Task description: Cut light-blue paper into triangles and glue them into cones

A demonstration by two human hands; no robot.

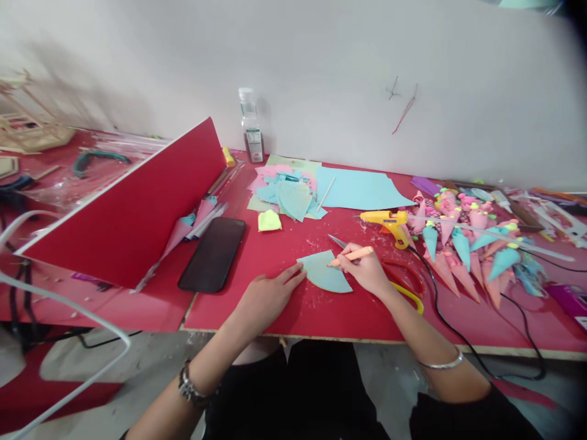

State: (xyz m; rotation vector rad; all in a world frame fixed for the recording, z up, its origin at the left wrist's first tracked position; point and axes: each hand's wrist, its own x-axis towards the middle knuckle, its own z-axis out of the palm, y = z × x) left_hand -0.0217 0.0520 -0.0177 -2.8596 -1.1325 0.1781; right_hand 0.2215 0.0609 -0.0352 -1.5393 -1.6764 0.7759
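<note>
Pinching the pencil (362, 252), the right hand (365, 270) should press lightly, the left hand (open) firmly steadying the blue paper sector (321, 272).

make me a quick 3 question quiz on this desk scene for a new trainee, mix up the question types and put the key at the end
1. Which hand holds the orange pencil?
2. True or false: the yellow glue gun lies to the left of the black phone.
3. What colour is the fan-shaped paper that the left hand touches?
a) pink
b) light blue
c) purple

Key
1. The right hand.
2. False; the yellow glue gun lies to the right of the black phone.
3. b) light blue.
</note>
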